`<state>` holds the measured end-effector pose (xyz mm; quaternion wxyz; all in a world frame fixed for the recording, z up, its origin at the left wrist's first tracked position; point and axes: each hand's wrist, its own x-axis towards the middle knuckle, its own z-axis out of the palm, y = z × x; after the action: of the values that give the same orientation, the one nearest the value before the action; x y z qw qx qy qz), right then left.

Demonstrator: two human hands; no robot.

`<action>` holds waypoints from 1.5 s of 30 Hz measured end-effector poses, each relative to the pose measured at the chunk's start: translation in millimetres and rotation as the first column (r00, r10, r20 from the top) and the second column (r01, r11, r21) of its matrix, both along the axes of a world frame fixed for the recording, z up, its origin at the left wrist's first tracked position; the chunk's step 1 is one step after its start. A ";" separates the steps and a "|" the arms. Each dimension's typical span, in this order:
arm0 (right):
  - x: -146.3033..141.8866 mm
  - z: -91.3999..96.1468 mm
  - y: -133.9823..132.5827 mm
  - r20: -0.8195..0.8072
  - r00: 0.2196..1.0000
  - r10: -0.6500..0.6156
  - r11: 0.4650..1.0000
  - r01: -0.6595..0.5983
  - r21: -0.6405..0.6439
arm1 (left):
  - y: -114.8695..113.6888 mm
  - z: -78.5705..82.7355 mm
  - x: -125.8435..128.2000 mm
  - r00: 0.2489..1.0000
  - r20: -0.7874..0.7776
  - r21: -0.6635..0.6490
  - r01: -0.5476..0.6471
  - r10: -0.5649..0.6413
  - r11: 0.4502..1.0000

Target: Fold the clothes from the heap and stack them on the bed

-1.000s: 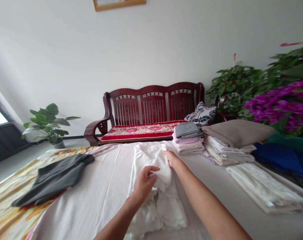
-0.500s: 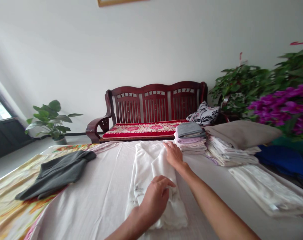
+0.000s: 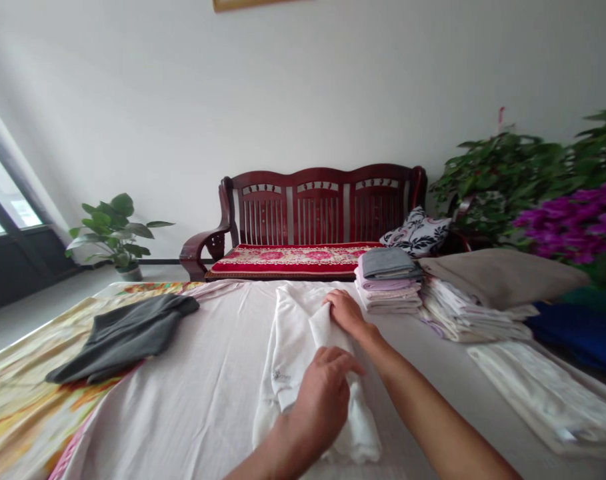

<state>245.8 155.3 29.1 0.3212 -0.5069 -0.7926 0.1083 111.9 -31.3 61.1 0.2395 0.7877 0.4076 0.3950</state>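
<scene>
A white garment (image 3: 293,347), folded lengthwise with a small dark print near its left edge, lies in front of me on the pale cloth-covered table. At its far right edge my right hand (image 3: 345,312) is closed on the fabric, which rises in a fold by the fingertips. Closer to me, my left hand (image 3: 327,383) lies over the garment's near half, its fingers curled at the right-hand edge. The left fingertips are partly hidden behind the hand, and the cloth under the left wrist is covered.
A dark grey garment (image 3: 127,337) lies at left on a yellow patterned cloth (image 3: 17,407). Right of me stand a folded stack (image 3: 387,287), a taller pile topped by a taupe cloth (image 3: 503,277), and a folded white garment (image 3: 543,393). A wooden bench (image 3: 315,207) stands behind.
My right hand has drawn slightly nearer and lifted the garment's edge into a fold. The left hand has shifted little against the cloth. The whole view has swung a little left.
</scene>
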 end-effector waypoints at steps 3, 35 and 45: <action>-9.6 -12.8 7.0 -0.090 0.995 0.046 0.998 -0.050 -0.032 | 6.0 3.0 -21.1 0.990 -0.083 -0.100 -0.118 0.110 0.988; 10.2 -17.9 -94.1 0.259 0.951 0.168 0.984 -0.148 -0.094 | -21.5 -12.9 -56.6 0.839 -0.543 0.054 0.072 -0.031 0.996; 3.3 -10.2 -114.3 0.228 0.956 0.182 0.979 -0.155 -0.132 | -29.1 -12.9 -61.8 0.844 -0.534 -0.033 0.042 -0.053 0.999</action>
<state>249.1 41.0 18.9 0.1840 -0.4639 -0.8585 0.1182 50.1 -60.3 48.2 0.1340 0.8739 0.4426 0.1500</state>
